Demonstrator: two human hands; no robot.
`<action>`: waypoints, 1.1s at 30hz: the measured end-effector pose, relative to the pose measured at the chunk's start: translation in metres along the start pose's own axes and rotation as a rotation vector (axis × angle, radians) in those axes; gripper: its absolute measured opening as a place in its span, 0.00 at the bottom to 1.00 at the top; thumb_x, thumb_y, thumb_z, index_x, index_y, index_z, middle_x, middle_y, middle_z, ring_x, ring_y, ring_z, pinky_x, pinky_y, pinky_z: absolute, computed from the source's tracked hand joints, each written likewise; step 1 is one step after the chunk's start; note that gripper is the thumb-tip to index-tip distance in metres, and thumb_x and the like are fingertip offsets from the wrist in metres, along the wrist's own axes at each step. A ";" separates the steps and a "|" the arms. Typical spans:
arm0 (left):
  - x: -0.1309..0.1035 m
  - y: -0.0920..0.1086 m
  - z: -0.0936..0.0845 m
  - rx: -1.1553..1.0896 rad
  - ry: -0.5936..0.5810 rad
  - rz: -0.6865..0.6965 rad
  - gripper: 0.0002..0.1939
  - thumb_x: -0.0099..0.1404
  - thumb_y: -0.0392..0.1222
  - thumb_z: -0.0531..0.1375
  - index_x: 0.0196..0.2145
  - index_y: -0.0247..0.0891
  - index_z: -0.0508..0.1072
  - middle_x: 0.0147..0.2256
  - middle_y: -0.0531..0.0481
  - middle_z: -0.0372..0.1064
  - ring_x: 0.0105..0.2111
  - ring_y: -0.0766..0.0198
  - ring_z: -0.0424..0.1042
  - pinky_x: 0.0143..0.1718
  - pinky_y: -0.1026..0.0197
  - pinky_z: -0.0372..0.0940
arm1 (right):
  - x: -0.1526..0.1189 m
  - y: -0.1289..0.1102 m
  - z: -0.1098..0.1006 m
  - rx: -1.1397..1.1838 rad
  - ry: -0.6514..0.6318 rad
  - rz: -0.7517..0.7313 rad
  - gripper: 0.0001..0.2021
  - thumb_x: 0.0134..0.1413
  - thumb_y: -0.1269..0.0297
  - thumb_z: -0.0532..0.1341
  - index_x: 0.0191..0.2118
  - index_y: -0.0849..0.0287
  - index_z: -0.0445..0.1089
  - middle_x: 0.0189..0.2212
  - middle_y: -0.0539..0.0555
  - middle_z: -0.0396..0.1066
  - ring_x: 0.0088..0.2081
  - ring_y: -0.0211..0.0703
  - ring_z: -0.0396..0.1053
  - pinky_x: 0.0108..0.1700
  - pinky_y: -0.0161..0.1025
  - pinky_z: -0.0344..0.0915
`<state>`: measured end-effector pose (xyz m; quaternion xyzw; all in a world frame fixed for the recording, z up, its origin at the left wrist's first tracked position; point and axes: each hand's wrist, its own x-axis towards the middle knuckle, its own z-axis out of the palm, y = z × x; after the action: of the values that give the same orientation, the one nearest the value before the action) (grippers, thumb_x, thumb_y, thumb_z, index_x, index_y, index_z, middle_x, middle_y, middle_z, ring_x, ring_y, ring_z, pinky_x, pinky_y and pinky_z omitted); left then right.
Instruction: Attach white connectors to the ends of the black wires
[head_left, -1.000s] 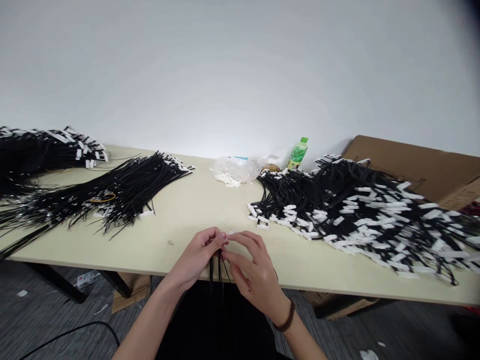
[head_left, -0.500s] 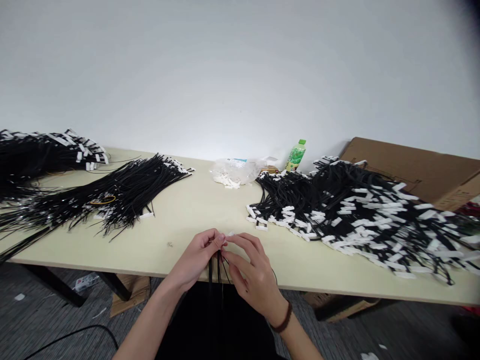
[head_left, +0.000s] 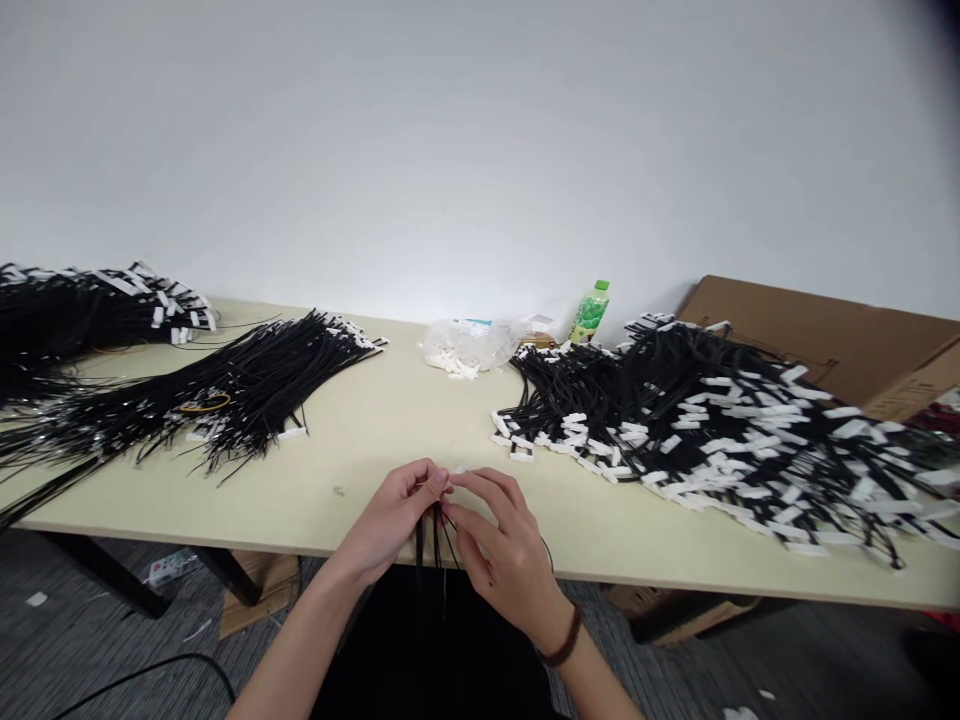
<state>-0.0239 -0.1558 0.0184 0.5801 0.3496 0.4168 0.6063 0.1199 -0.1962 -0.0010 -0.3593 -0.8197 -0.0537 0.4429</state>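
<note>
Over the table's front edge my left hand [head_left: 401, 510] and my right hand [head_left: 504, 540] meet, fingertips pinched together. Thin black cables [head_left: 436, 540] hang down from between them towards my lap. A small white connector [head_left: 459, 469] shows just above the fingertips, mostly covered by them. The left thumb and forefinger are closed on the cable end. My right thumb and fingers press at the same spot, closed around the white connector and a cable; the exact grip is hidden.
Black cables with white connectors lie in a large pile [head_left: 645, 410] to the right and bundles [head_left: 247, 385] to the left. A clear bag of white connectors [head_left: 465, 350], a green-capped bottle [head_left: 589, 314] and a cardboard box [head_left: 810, 335] stand along the wall on the table [head_left: 420, 420].
Both hands stay at the same spot with almost the same grip. The view has shifted very slightly.
</note>
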 end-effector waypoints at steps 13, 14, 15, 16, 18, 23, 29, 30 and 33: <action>-0.001 0.002 0.001 0.024 0.009 -0.003 0.16 0.56 0.51 0.55 0.22 0.35 0.62 0.21 0.56 0.56 0.24 0.69 0.56 0.27 0.66 0.54 | 0.000 -0.001 -0.001 -0.006 -0.007 0.014 0.17 0.48 0.80 0.51 0.45 0.59 0.63 0.48 0.56 0.59 0.49 0.45 0.54 0.48 0.49 0.61; -0.001 0.002 0.001 0.027 0.011 -0.003 0.16 0.56 0.51 0.55 0.22 0.35 0.62 0.21 0.56 0.56 0.24 0.69 0.56 0.27 0.66 0.54 | 0.000 -0.001 -0.001 -0.007 -0.007 0.015 0.17 0.48 0.80 0.51 0.44 0.59 0.63 0.48 0.56 0.59 0.49 0.45 0.54 0.48 0.49 0.61; -0.001 0.002 0.001 0.030 0.012 -0.002 0.16 0.57 0.51 0.54 0.22 0.35 0.62 0.21 0.56 0.55 0.24 0.69 0.56 0.26 0.66 0.54 | 0.000 -0.001 -0.001 -0.006 -0.008 0.015 0.17 0.48 0.80 0.51 0.44 0.59 0.63 0.48 0.56 0.59 0.49 0.45 0.54 0.48 0.48 0.61; -0.001 0.002 0.001 0.032 0.010 -0.001 0.16 0.57 0.51 0.54 0.23 0.35 0.62 0.21 0.56 0.56 0.24 0.69 0.56 0.26 0.66 0.54 | 0.000 -0.001 -0.001 -0.006 -0.009 0.014 0.18 0.48 0.80 0.51 0.44 0.59 0.63 0.48 0.56 0.59 0.49 0.45 0.54 0.49 0.48 0.61; -0.001 0.001 0.001 0.036 0.009 0.001 0.15 0.58 0.50 0.54 0.23 0.35 0.62 0.22 0.56 0.56 0.24 0.69 0.56 0.27 0.66 0.54 | -0.001 -0.001 0.000 -0.004 -0.012 0.013 0.17 0.47 0.80 0.51 0.44 0.60 0.63 0.48 0.56 0.59 0.49 0.45 0.53 0.49 0.48 0.61; -0.001 0.001 0.001 0.043 0.005 0.003 0.14 0.58 0.49 0.53 0.24 0.35 0.62 0.22 0.56 0.56 0.25 0.69 0.56 0.27 0.66 0.54 | -0.001 0.000 0.000 -0.009 -0.011 0.012 0.17 0.48 0.80 0.51 0.45 0.60 0.63 0.48 0.56 0.58 0.50 0.45 0.53 0.49 0.47 0.60; -0.001 0.002 0.002 0.051 0.014 0.005 0.15 0.58 0.50 0.54 0.23 0.35 0.62 0.22 0.55 0.56 0.25 0.69 0.56 0.27 0.66 0.54 | -0.001 -0.001 0.000 -0.019 -0.016 0.013 0.17 0.49 0.79 0.51 0.45 0.59 0.63 0.48 0.56 0.59 0.49 0.46 0.54 0.48 0.48 0.61; -0.001 0.002 0.002 0.055 0.017 0.005 0.15 0.58 0.50 0.54 0.23 0.35 0.62 0.22 0.55 0.56 0.25 0.69 0.56 0.27 0.66 0.54 | -0.001 -0.001 0.000 -0.018 -0.016 0.015 0.17 0.50 0.79 0.51 0.45 0.59 0.63 0.48 0.56 0.59 0.49 0.45 0.54 0.48 0.48 0.61; -0.001 0.002 0.002 0.062 0.021 0.004 0.16 0.57 0.51 0.54 0.23 0.35 0.62 0.22 0.55 0.56 0.25 0.69 0.56 0.27 0.66 0.53 | -0.001 -0.001 0.000 -0.019 -0.015 0.018 0.16 0.50 0.79 0.51 0.45 0.59 0.63 0.48 0.56 0.59 0.49 0.46 0.54 0.48 0.48 0.61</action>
<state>-0.0228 -0.1576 0.0205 0.5947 0.3676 0.4132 0.5836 0.1195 -0.1976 -0.0010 -0.3712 -0.8192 -0.0547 0.4337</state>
